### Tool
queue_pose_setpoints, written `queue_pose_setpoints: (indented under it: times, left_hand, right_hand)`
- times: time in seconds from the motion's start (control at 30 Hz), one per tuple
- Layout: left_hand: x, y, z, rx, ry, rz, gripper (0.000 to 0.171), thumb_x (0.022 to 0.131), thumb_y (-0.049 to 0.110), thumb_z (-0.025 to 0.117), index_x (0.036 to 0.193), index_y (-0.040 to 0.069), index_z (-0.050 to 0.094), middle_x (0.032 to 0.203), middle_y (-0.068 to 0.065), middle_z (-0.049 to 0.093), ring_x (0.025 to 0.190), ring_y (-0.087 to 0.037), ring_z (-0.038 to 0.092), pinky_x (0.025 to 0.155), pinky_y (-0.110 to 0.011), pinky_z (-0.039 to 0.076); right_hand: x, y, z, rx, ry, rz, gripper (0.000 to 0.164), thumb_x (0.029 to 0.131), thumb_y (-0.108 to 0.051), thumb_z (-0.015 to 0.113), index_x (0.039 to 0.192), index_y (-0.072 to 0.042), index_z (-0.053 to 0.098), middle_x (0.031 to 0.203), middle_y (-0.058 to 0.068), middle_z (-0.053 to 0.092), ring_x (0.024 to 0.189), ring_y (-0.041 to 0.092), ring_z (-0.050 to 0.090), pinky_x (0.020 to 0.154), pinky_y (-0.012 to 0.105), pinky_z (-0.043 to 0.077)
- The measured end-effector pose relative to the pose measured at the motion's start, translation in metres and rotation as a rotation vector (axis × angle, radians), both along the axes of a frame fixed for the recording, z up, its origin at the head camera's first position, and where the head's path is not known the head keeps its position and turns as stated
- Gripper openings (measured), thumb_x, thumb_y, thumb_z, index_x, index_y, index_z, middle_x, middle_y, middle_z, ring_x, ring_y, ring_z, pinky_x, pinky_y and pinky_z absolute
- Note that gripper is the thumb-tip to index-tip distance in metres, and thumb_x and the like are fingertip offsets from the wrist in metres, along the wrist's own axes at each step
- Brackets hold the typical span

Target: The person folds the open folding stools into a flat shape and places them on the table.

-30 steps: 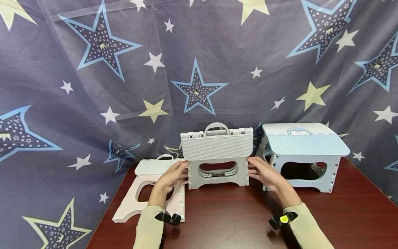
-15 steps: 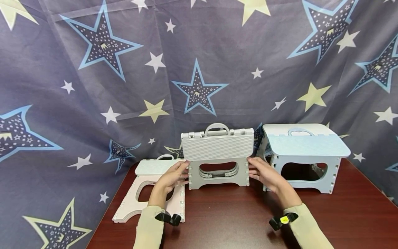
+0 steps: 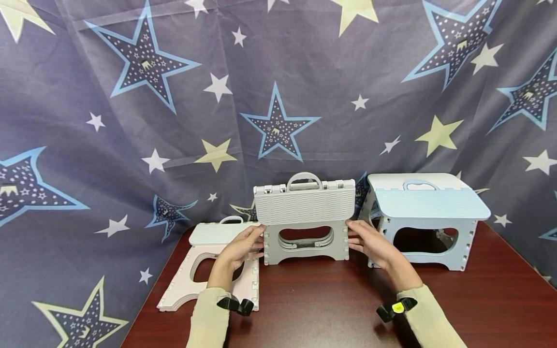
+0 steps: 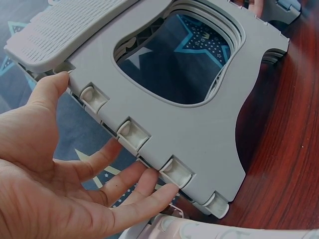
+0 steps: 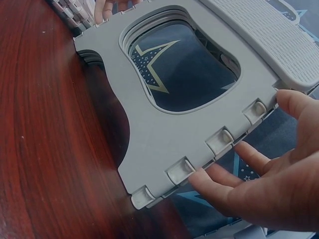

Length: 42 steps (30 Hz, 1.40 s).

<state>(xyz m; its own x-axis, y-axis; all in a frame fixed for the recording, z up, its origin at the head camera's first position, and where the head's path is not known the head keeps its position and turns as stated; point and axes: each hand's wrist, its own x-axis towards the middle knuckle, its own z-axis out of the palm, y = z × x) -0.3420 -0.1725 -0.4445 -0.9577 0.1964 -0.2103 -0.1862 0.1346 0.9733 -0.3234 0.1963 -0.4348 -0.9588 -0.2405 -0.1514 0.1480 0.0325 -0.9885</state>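
Observation:
A grey folding stool (image 3: 304, 205), folded flat, stands upright in the middle of the head view with its carry handle on top. My left hand (image 3: 237, 249) holds its left side edge, the thumb just under the textured seat panel. In the left wrist view, fingers (image 4: 149, 196) of that hand lie along the hinge notches. On the opposite edge, my right hand (image 3: 374, 241) holds the stool the same way. The right wrist view shows its thumb (image 5: 291, 102) at the seat corner and fingertips against the side of the leg panel.
A folded pink and white stool (image 3: 178, 285) lies at the left, partly behind my left forearm. To the right stands an unfolded light blue stool (image 3: 431, 203). Everything is on a dark red wooden table (image 3: 313, 309), with a star-patterned curtain (image 3: 304, 63) behind.

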Motion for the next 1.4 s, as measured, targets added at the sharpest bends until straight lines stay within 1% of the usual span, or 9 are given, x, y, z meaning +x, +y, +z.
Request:
queue_pose_setpoints:
  times: [0.2,0.43,0.57,0.87,0.97,1.4]
  left_hand:
    - [0.001,0.0001,0.0001,-0.004,0.009,-0.009,0.043,0.105,0.042,0.054,0.124,0.004,0.053,0.117,-0.014,0.051,0.114,-0.03,0.058,0.1,-0.049,0.056]
    - [0.0014,0.0009,-0.0003,0.007,0.018,-0.011,0.039,0.105,0.038,0.053,0.121,0.003,0.054,0.112,-0.013,0.053,0.106,-0.026,0.06,0.098,-0.048,0.057]
    - [0.0013,0.0009,0.0,0.008,0.017,-0.013,0.039,0.105,0.039,0.053,0.122,0.003,0.054,0.112,-0.013,0.054,0.105,-0.025,0.06,0.099,-0.048,0.057]
    - [0.0014,0.0011,0.0,0.01,0.016,-0.011,0.039,0.105,0.039,0.053,0.123,0.004,0.054,0.111,-0.013,0.053,0.105,-0.025,0.059,0.099,-0.048,0.057]
    - [0.0012,0.001,-0.0006,0.01,0.016,-0.011,0.039,0.105,0.039,0.053,0.123,0.004,0.054,0.111,-0.013,0.054,0.105,-0.025,0.059,0.099,-0.048,0.057]
    - [-0.0003,0.0018,-0.0023,0.008,0.01,-0.006,0.043,0.105,0.04,0.054,0.125,0.002,0.054,0.112,-0.014,0.052,0.105,-0.025,0.058,0.099,-0.048,0.057]
  right_hand:
    - [0.0,-0.0007,0.0004,0.001,-0.007,-0.006,0.05,0.108,-0.041,0.046,0.137,-0.002,0.036,0.122,0.009,0.048,0.105,0.017,0.057,0.095,0.026,0.053]
    - [0.0023,-0.0008,0.0025,-0.01,-0.001,0.007,0.044,0.108,-0.04,0.045,0.133,-0.004,0.038,0.119,0.007,0.051,0.105,0.017,0.058,0.095,0.027,0.053]
    - [0.0027,-0.0013,0.0026,-0.014,-0.002,0.006,0.043,0.108,-0.04,0.046,0.132,-0.005,0.039,0.119,0.007,0.051,0.104,0.017,0.058,0.095,0.027,0.053]
    - [0.0031,-0.0014,0.0035,-0.013,-0.006,-0.004,0.043,0.108,-0.04,0.046,0.132,-0.005,0.039,0.119,0.008,0.05,0.104,0.017,0.057,0.095,0.027,0.053]
    - [0.003,-0.0015,0.0027,-0.006,-0.003,0.005,0.044,0.108,-0.041,0.046,0.132,-0.005,0.04,0.119,0.009,0.05,0.105,0.017,0.056,0.095,0.027,0.053]
    - [0.0021,-0.0011,0.0021,0.001,-0.005,-0.005,0.043,0.108,-0.042,0.046,0.13,-0.005,0.039,0.113,0.007,0.049,0.102,0.017,0.055,0.095,0.028,0.053]
